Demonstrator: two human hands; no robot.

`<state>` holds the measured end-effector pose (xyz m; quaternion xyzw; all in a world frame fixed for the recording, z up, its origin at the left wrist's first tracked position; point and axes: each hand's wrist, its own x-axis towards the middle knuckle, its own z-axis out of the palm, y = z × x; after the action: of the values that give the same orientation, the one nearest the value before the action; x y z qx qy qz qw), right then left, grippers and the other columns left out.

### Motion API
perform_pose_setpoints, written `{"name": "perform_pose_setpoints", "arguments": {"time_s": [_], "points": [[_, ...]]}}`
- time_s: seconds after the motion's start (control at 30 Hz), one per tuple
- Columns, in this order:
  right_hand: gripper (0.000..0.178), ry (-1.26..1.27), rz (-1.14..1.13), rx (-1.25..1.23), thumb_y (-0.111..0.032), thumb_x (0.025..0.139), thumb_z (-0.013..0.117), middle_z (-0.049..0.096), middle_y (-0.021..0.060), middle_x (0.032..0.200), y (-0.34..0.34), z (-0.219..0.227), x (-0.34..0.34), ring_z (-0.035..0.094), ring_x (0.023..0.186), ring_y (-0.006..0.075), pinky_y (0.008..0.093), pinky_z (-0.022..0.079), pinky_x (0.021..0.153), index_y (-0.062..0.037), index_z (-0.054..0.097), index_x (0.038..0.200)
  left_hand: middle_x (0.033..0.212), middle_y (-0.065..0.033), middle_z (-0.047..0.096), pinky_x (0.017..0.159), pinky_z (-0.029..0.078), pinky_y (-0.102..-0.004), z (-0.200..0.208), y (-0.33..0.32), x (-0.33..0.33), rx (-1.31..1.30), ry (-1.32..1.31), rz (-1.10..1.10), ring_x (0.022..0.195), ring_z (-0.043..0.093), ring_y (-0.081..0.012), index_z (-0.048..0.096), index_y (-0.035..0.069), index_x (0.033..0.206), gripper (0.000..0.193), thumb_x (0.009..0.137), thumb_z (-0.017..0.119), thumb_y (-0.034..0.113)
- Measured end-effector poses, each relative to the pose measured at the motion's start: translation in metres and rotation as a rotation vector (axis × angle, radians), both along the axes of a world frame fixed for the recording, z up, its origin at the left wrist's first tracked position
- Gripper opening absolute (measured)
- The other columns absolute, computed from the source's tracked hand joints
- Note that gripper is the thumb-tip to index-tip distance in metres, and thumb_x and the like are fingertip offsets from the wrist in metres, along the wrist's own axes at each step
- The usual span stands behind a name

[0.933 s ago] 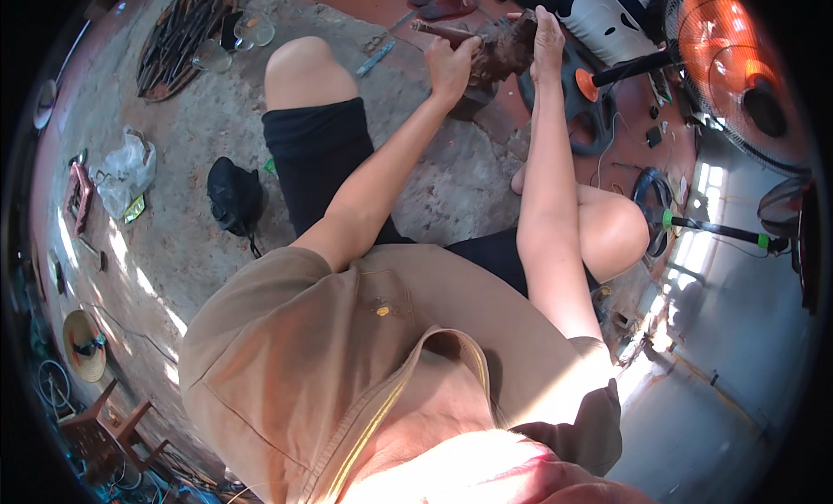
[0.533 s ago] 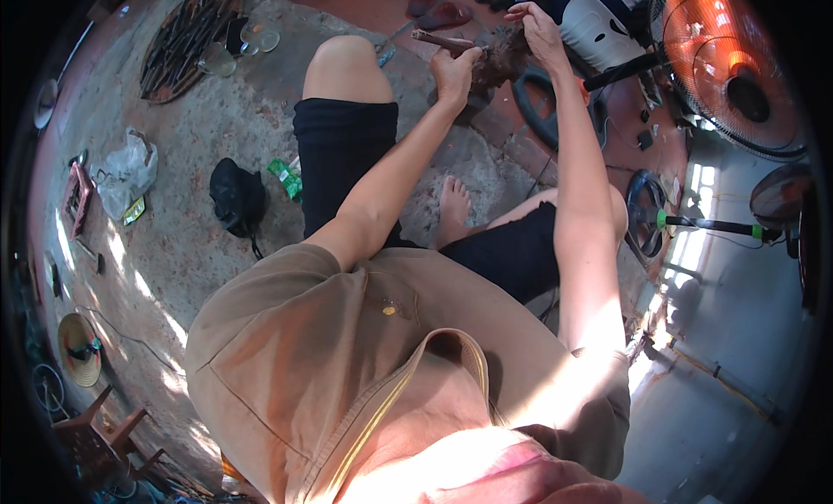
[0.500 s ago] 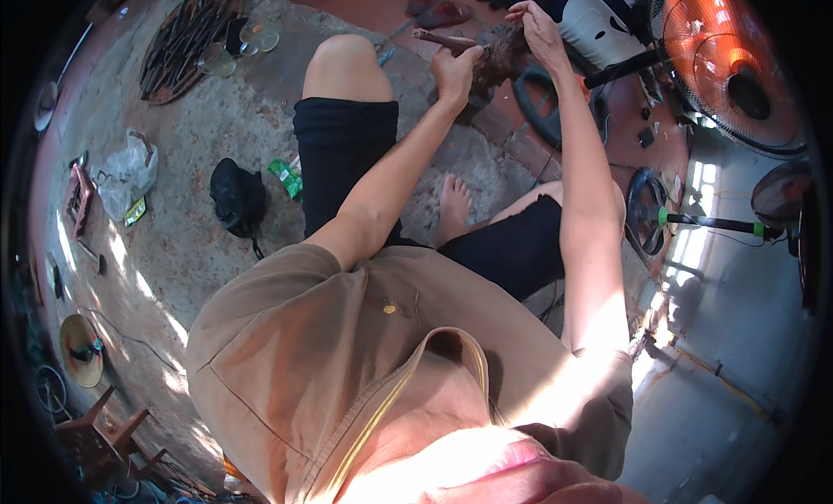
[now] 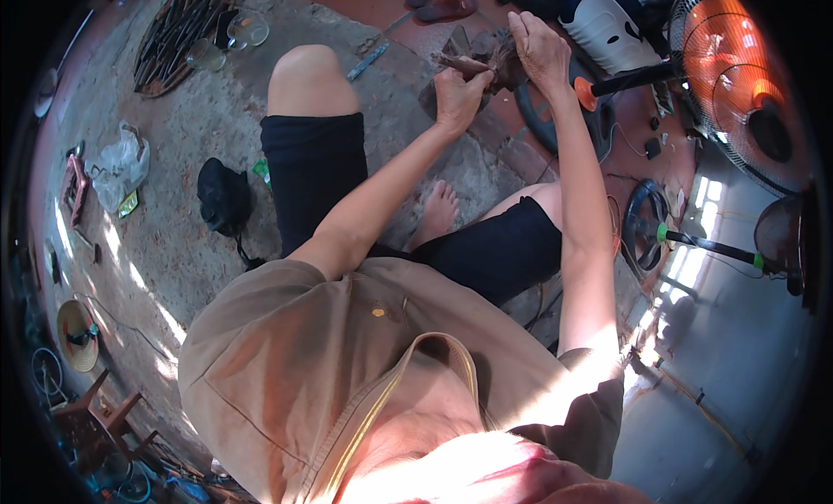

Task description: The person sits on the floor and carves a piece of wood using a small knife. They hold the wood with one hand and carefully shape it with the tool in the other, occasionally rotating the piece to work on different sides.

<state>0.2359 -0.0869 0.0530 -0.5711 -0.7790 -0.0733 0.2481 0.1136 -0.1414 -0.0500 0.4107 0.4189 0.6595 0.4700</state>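
Beyond my knees, my left hand [image 4: 460, 101] is closed around a brown, stick-like piece [image 4: 467, 65], thumb pressed along it. Against it lies a dark, gnarled brown clump [image 4: 504, 65] resembling roots or bark; its exact kind is unclear. My right hand [image 4: 542, 56] is at the right side of this clump, with its fingers bent and drawn together. What those fingers grip is hidden behind the hand. Below the left hand, a dark rounded object sits partly covered.
An orange standing fan [image 4: 733, 87] and a white plastic piece [image 4: 610, 33] are at right. A round tray of dark sticks [image 4: 178, 39] lies far left, beside glass cups [image 4: 248, 29]. A black cap [image 4: 224, 196] and a plastic bag [image 4: 120, 168] lie on the floor.
Both hands have come slightly nearer, and the right hand has turned with its fingers drawn closer together. The view has shifted a little; the left hand keeps its hold on the stick-like piece.
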Motion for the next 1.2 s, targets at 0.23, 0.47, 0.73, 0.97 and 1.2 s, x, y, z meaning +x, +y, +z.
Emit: {"name": "perform_pose_setpoints", "arguments": {"time_s": [0.23,0.47,0.73,0.97,1.2], "points": [[0.042,0.079,0.085,0.005,-0.047,0.096,0.047,0.066,0.0143,0.083,0.008,0.004,0.004,0.062,0.081,0.0397,0.0483,0.049,0.067,-0.0094,0.061,0.083,0.072,-0.0036,0.067,0.06,0.048,-0.024,0.018,0.022,-0.011,-0.051,0.043,0.001,0.066,0.061,-0.0089,0.069,-0.003,0.087,0.012,0.082,0.07,0.008],[0.042,0.12,0.051,0.033,-0.05,0.093,0.051,0.066,0.0135,0.078,0.021,-0.001,0.011,0.063,0.076,0.0384,0.0457,0.048,0.063,-0.0106,0.063,0.081,0.071,-0.0067,0.069,0.06,0.049,-0.0266,-0.002,0.022,-0.015,-0.08,0.069,-0.092,0.064,0.063,-0.0114,0.069,-0.005,0.084,0.013,0.079,0.07,0.007],[0.041,0.131,0.115,-0.01,-0.049,0.089,0.059,0.064,0.009,0.071,0.014,0.01,-0.009,0.063,0.067,0.0336,0.0402,0.045,0.055,-0.0101,0.062,0.078,0.073,-0.0028,0.066,0.057,0.045,-0.0222,0.004,0.043,-0.035,-0.163,-0.208,-0.026,0.062,0.058,-0.0078,0.067,-0.002,0.086,0.009,0.081,0.069,0.005],[0.025,0.4,0.169,-0.317,-0.028,0.085,0.069,0.058,0.0102,0.082,0.015,0.02,-0.007,0.06,0.076,0.027,0.0312,0.047,0.069,-0.0042,0.062,0.085,0.073,-0.0038,0.065,0.055,0.041,-0.0204,0.002,0.07,-0.048,-0.202,-0.429,0.074,0.063,0.057,-0.0074,0.066,0.001,0.089,0.01,0.082,0.071,0.005],[0.03,0.705,0.239,-0.586,-0.01,0.078,0.07,0.064,0.0084,0.099,0.007,0.019,-0.003,0.063,0.092,0.0231,0.0311,0.047,0.084,-0.0054,0.06,0.106,0.079,-0.0073,0.066,0.055,0.039,-0.0207,-0.028,0.078,-0.042,-0.369,-0.405,0.114,0.063,0.051,-0.0069,0.063,-0.002,0.095,0.014,0.084,0.068,0.005]]}}
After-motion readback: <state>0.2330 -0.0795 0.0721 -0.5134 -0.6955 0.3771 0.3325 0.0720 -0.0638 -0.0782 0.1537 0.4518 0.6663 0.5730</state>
